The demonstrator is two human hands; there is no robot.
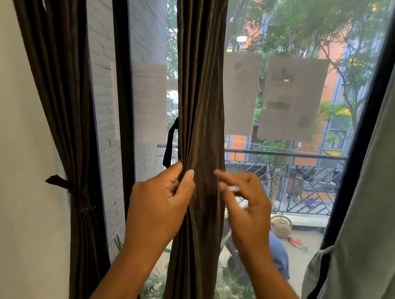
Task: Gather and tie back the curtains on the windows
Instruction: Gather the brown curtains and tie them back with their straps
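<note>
my left hand (162, 197) has its grip closed on the left edge of the middle brown curtain (200, 103), pinching the gathered folds between thumb and fingers. that curtain hangs bunched into a column in front of the window glass (300, 39). its dark tie strap (171, 143) dangles loose just above my left hand, looping off the curtain's left side, not yet wrapped around anything.

my right hand (243, 197) is blurred beside the curtain's right edge, fingers loosely curled; i cannot tell whether its grip holds anything. the pale patches there may only be reflections.

the curtain at the far left (70, 134) is already tied by a knot (73, 191) against the wall (10, 137). a grey curtain (379, 184) hangs ungathered at the right.

the risk, as i judge it: only one edge is pinched, so the right-side folds could spread again if i let go to reach for the strap. the strap is short and behind the bundle, so wrapping it one-handed could leave pleats outside the tie or a slack knot.
</note>
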